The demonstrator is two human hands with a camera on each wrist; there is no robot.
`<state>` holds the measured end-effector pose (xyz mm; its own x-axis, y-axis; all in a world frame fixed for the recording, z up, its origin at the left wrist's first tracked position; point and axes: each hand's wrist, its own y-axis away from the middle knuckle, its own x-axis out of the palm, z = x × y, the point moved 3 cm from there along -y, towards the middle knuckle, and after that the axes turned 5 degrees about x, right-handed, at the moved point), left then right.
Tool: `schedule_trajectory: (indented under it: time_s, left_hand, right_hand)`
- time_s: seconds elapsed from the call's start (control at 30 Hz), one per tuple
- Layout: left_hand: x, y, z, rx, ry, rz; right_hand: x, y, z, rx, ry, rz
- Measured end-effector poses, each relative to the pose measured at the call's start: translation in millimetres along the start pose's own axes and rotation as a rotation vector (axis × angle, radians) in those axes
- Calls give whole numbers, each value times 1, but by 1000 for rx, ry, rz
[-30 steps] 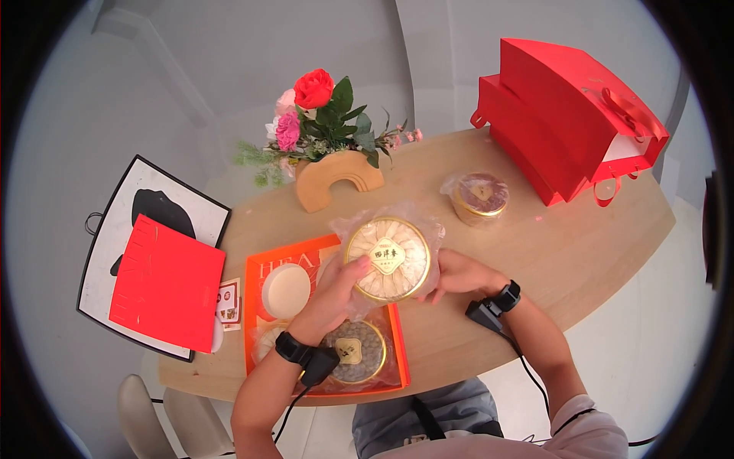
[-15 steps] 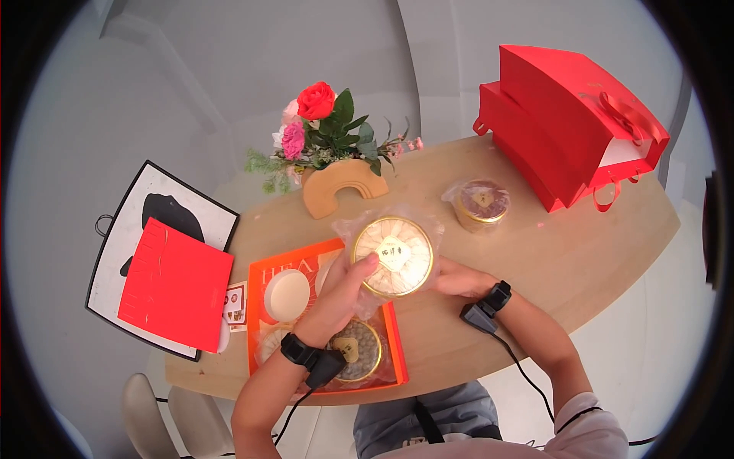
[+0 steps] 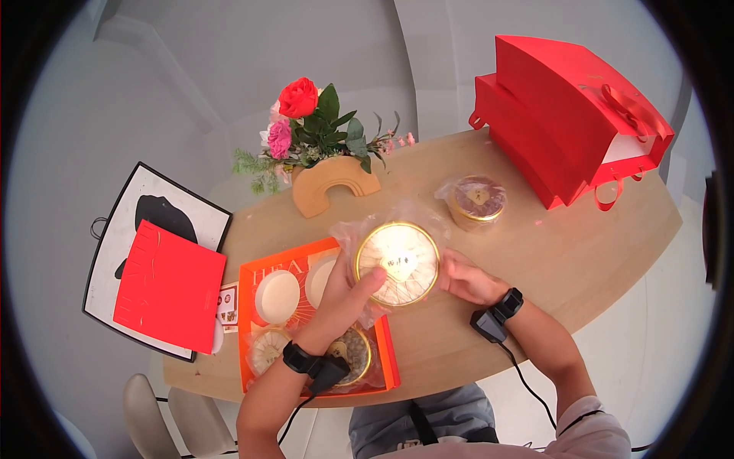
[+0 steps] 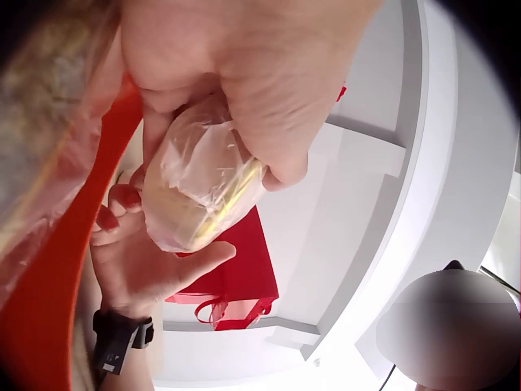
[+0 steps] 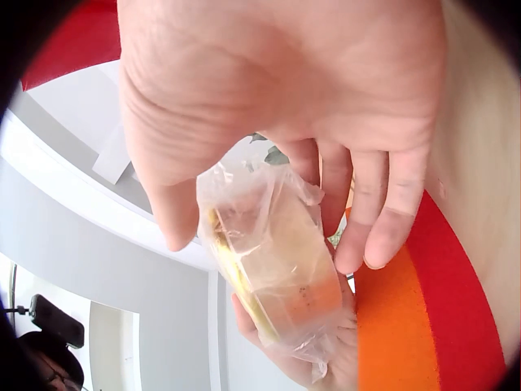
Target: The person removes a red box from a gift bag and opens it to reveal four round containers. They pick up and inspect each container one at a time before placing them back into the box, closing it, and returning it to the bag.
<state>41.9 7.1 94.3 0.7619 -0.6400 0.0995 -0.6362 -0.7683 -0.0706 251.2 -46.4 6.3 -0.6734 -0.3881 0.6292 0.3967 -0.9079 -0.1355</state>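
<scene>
A round gold-rimmed container in clear plastic wrap (image 3: pixel 409 283) is raised above the table, its labelled face up. The left hand (image 3: pixel 340 306) grips its left side, thumb over the top; in the left wrist view the same wrapped container (image 4: pixel 199 183) sits in that hand's grasp (image 4: pixel 236 73). Beside its right edge is the right hand (image 3: pixel 472 281). Seen from the right wrist, the right hand (image 5: pixel 285 90) has its fingers loosely extended around the wrapped container (image 5: pixel 281 252), thumb apart from it.
An orange-red box (image 3: pixel 388 359) holds wrapped containers and round cream inserts. Another wrapped container (image 3: pixel 475 200) stands behind on the table (image 3: pixel 566 268). Flowers in a wooden arch vase (image 3: pixel 336 180), red bags (image 3: pixel 558 122) and a red folder (image 3: pixel 170 287) on a framed board surround the area.
The container has shifted slightly right in the head view, held by the left hand. The right hand has drawn away from its edge, its fingers now loosened.
</scene>
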Motion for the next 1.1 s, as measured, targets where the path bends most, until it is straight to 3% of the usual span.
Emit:
schedule_trajectory:
  time_s: [0.07,0.17,0.3,0.37,0.4,0.47,0.57,1.1]
  left_hand:
    - [2,-1,1,85,-55,43]
    - [2,4,-1,109,-125,37]
    - [-4,5,3,256,-152,-13]
    - [-12,3,8,98,92,-64]
    - [-15,3,6,97,95,-64]
    - [-14,1,1,-22,239,71]
    - [-13,4,-8,-82,324,60]
    - [-18,5,-2,-72,325,74]
  right_hand:
    - [2,2,0,75,145,-120]
    - [13,4,7,98,115,-230]
    - [9,-1,6,83,36,-166]
    - [2,-1,3,94,52,-199]
    - [2,-1,3,96,53,-202]
    - [3,-2,2,83,29,-181]
    - [-6,-3,-6,59,33,-138]
    - [-11,-1,-8,22,56,-150]
